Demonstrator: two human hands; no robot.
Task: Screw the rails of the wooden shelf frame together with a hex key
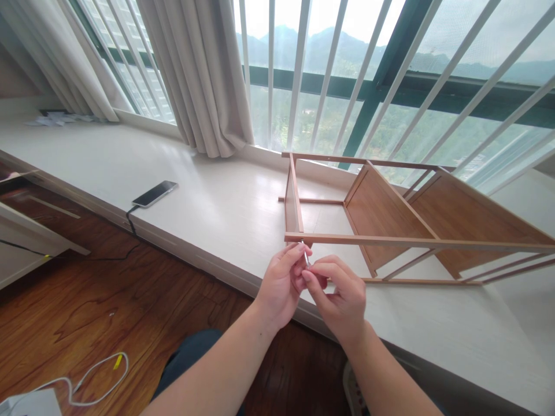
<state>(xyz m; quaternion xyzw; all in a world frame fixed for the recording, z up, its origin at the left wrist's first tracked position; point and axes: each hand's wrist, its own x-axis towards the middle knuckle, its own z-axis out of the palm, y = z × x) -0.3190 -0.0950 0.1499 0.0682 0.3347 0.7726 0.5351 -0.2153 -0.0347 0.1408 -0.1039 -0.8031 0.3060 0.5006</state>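
Observation:
A small silver metal rod (306,258) is pinched between my two hands, just below the end of the wooden shelf frame's near rail. It could be a hex key or a bolt; I cannot tell which. My left hand (282,283) is closed, its thumb and fingers around the rod's upper part. The thumb and forefinger of my right hand (338,292) pinch the rod's lower end. The brown wooden shelf frame (368,239) lies on its side on the white window ledge, its left end right behind my fingers. Whether the rod touches the frame is hidden.
A phone (155,194) with a black cable lies on the white ledge (217,202) to the left. Beyond are curtains (195,75) and a barred window. A white cable (97,398) lies on the wooden floor. Small papers (60,119) lie at the far left.

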